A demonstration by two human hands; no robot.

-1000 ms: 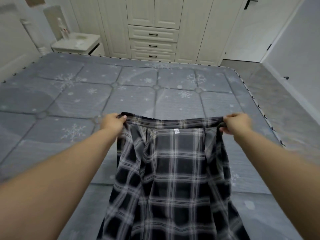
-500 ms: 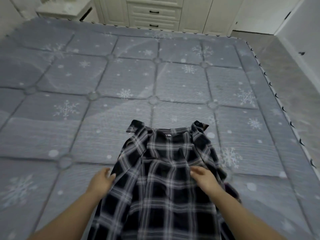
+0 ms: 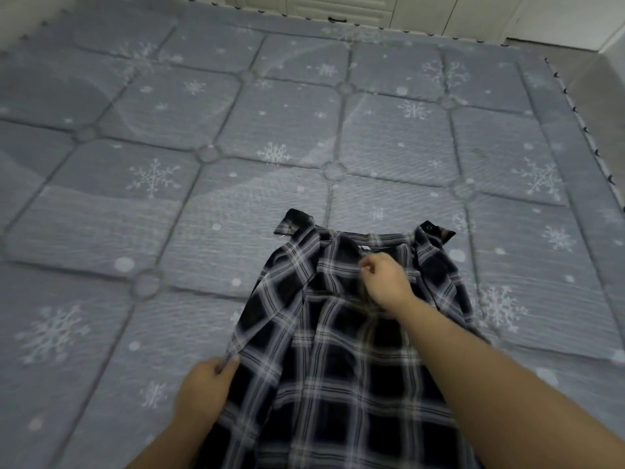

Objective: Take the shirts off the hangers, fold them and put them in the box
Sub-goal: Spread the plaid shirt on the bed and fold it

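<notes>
A black-and-white plaid shirt [image 3: 334, 367] lies spread on the grey snowflake mattress [image 3: 236, 184], collar end pointing away from me. My left hand [image 3: 203, 390] pinches the shirt's left edge low on the near left. My right hand [image 3: 385, 282] sits on the upper middle of the shirt just below the collar, fingers curled and pinching the fabric. No hanger and no box are in view.
The mattress fills most of the view. Its right edge [image 3: 581, 130] drops to a grey floor [image 3: 595, 76]. Cream wardrobe drawers [image 3: 338, 8] stand beyond the far edge.
The shirt was held up by its shoulders, then laid on the mattress. My right hand has moved up toward the collar and my left hand has taken the left edge.
</notes>
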